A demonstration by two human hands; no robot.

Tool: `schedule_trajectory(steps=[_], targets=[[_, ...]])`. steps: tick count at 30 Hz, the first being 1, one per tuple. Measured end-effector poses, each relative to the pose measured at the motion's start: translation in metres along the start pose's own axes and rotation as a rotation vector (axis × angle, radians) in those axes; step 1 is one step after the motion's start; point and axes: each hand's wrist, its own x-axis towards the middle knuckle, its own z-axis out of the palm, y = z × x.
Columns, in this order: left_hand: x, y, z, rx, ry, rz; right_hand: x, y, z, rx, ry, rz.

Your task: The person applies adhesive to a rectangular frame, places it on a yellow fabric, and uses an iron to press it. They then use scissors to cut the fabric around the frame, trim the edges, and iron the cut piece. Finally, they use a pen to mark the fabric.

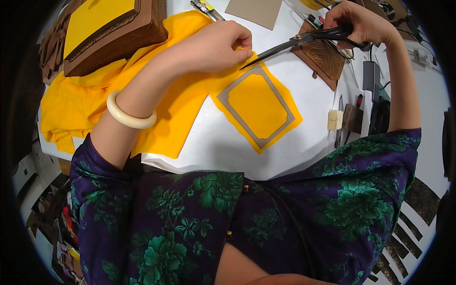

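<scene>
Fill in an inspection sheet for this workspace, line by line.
Surface: white tabletop, partly covered by loose yellow cloth.
Job's things: grey frame lying on the cloth, yellow showing inside and around it; black scissors, tip at the cloth near the frame's top corner.
Clutter: brown block with a yellow top, brown wood-grain piece, cream block.
Hands: left hand pinches the cloth; right hand grips the scissors' handles.
Cables: dark cord at the right; its ends can't be traced.
Surroundings: dark patterned pieces at lower right.
</scene>
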Motion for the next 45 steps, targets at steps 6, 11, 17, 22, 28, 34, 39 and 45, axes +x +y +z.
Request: schedule_trajectory(steps=[6,11,17,22,28,34,39,45], targets=[[0.0,-0.002,0.0,-0.033,-0.022,-0.002,0.003,0.006,-0.003,-0.028,0.013,0.01],[-0.001,-0.005,0.001,-0.048,-0.018,0.009,0.001,0.002,0.003,-0.004,0.078,0.04],[-0.003,-0.005,0.0,-0.062,0.0,-0.009,0.013,0.063,0.002,-0.285,0.349,-0.156],[-0.004,-0.007,-0.001,-0.082,0.009,0.031,0.003,0.03,0.005,-0.266,0.144,-0.005],[-0.006,-0.008,0.0,-0.065,0.039,0.039,0.01,0.039,0.014,-0.21,0.231,-0.086],[-0.006,-0.007,0.0,-0.094,0.041,0.035,0.016,0.015,0.023,-0.206,0.192,-0.072],[-0.008,-0.009,-0.001,-0.088,0.04,0.055,0.022,0.012,0.026,-0.197,0.169,-0.103],[-0.007,-0.009,-0.002,-0.092,0.032,0.064,0.024,0.018,0.024,-0.233,0.187,-0.099]])
